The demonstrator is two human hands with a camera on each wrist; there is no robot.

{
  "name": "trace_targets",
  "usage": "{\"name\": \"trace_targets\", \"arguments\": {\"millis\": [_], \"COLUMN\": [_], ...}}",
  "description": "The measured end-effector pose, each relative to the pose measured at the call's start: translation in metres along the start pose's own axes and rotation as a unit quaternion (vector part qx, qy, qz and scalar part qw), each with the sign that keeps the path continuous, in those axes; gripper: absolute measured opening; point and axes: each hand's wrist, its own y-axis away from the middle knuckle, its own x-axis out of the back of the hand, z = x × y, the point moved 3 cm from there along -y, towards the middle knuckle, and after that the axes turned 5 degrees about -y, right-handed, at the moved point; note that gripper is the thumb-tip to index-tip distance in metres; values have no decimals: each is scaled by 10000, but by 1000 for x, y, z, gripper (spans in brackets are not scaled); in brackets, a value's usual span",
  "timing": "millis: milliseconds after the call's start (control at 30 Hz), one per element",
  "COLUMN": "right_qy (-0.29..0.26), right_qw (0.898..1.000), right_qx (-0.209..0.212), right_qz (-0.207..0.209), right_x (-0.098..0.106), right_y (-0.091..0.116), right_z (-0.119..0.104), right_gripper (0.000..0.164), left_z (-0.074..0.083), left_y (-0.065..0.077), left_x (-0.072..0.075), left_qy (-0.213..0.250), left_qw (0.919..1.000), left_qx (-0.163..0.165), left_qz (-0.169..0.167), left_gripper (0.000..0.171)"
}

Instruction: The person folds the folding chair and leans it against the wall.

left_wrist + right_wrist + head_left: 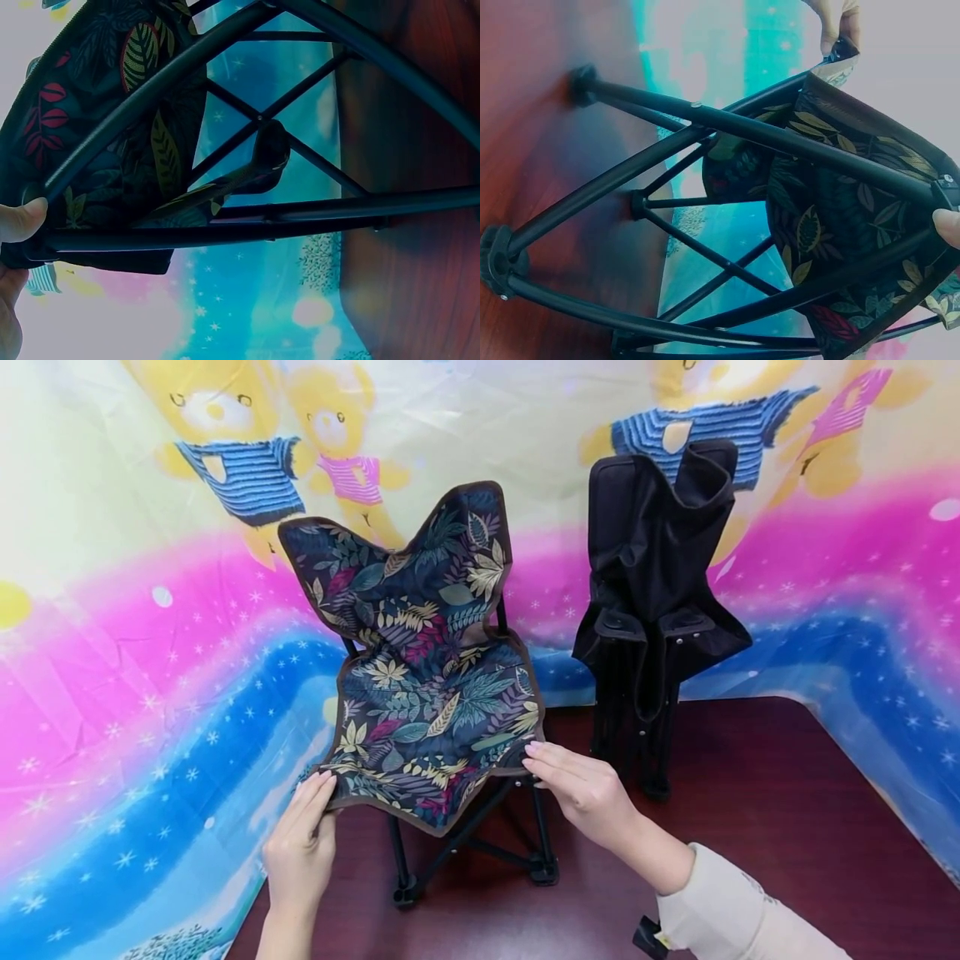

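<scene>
Leaf-print fabric chair (435, 702) pinched at its front seat corners (512, 762) by left hand (302, 843) and right hand (588, 789); likely spreading-open step, next calling for even outward tension between grips.

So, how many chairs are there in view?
2. The leaf-patterned chair stands open on the table, with the left hand and right hand at its front corners; the black chair stands folded, farther back to the right.

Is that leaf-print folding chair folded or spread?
Spread: the leaf-print folding chair has legs splayed apart and seat fabric opened out.
</scene>
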Motion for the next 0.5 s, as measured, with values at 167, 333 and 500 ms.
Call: {"name": "trace_targets", "arguments": {"millis": [167, 333, 500], "right_qy": [-43, -50, -32], "right_qw": [10000, 9999, 9998], "right_qx": [27, 51, 86], "right_qz": [62, 131, 173], "right_x": [0, -1, -1], "right_y": [0, 0, 1], "right_z": [0, -1, 0], "right_gripper": [23, 22, 22], "left_z": [3, 5, 8], "left_y": [0, -1, -1], "left_x": [0, -1, -2], "left_qy": [-2, 34, 49], "left_qw": [10000, 10000, 9999], "left_qx": [23, 27, 35], "left_qz": [9, 47, 124], "left_gripper": [27, 29, 26]}}
